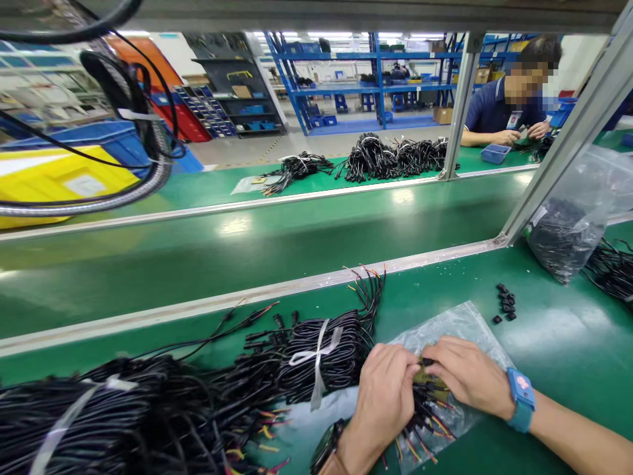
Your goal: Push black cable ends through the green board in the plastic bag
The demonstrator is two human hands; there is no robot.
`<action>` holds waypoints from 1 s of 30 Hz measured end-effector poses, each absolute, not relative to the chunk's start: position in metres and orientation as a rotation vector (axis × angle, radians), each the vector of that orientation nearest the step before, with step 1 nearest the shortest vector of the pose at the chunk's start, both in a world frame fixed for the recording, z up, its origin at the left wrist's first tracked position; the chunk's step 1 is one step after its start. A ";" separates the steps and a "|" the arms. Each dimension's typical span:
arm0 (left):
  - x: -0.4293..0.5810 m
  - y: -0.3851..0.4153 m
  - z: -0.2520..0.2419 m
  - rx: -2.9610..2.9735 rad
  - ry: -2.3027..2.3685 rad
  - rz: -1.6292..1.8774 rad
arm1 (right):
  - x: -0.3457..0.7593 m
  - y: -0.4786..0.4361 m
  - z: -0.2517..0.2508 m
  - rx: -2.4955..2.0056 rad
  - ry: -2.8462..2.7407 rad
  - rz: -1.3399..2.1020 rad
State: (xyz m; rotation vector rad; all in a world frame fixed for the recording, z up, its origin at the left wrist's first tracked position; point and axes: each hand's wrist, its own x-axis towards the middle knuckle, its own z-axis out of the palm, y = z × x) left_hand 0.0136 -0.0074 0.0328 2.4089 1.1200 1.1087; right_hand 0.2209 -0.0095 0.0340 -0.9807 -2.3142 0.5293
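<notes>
My left hand (388,389) is closed in a pinch on a thin black cable, whose grip point is partly hidden by the fingers. Fingertips of my right hand (462,369) pinch a small black connector piece (426,361) at the cable's end, close against the left fingertips. Below both hands, short black cables with red and yellow wire ends (420,432) lie on a clear plastic bag (467,323). Left of my left hand sits a coiled black cable bundle (297,369) tied with a white strip.
Several small black caps (505,303) lie on the green bench at right, near a standing clear bag of black parts (564,231). A large cable pile (163,409) fills the left front. Beyond the metal rail (277,290), a co-worker (509,105) handles cables across the line.
</notes>
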 end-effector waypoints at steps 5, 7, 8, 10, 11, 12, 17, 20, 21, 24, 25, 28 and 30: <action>0.016 -0.008 0.033 2.445 1.109 1.097 | 0.215 -0.009 0.035 -0.994 -2.381 0.474; 0.017 -0.008 0.033 2.456 1.100 1.078 | 0.212 -0.009 0.032 -1.022 -2.392 0.453; 0.017 -0.008 0.033 2.459 1.099 1.068 | 0.211 -0.009 0.030 -1.039 -2.395 0.443; 0.017 -0.008 0.032 2.463 1.093 1.049 | 0.209 -0.009 0.028 -1.065 -2.396 0.438; 0.017 -0.008 0.032 2.464 1.085 1.045 | 0.210 -0.009 0.028 -1.073 -2.391 0.446; 0.017 -0.008 0.031 2.463 1.076 1.044 | 0.210 -0.009 0.029 -1.075 -2.383 0.465; 0.016 -0.005 0.037 2.439 1.068 1.078 | 0.218 -0.007 0.041 -1.043 -2.341 0.555; 0.015 -0.002 0.042 2.476 1.056 1.055 | 0.223 -0.005 0.045 -1.057 -2.357 0.485; 0.014 -0.001 0.044 2.497 1.064 1.038 | 0.223 -0.004 0.045 -1.062 -2.368 0.460; 0.011 0.000 0.044 2.533 1.082 0.980 | 0.224 -0.002 0.044 -1.063 -2.410 0.412; 0.010 0.000 0.043 2.529 1.083 0.971 | 0.224 -0.002 0.044 -1.056 -2.432 0.391; 0.010 0.000 0.039 2.494 1.102 0.976 | 0.221 -0.002 0.041 -1.041 -2.494 0.297; 0.011 0.000 0.037 2.473 1.110 0.983 | 0.219 -0.002 0.039 -1.047 -2.511 0.250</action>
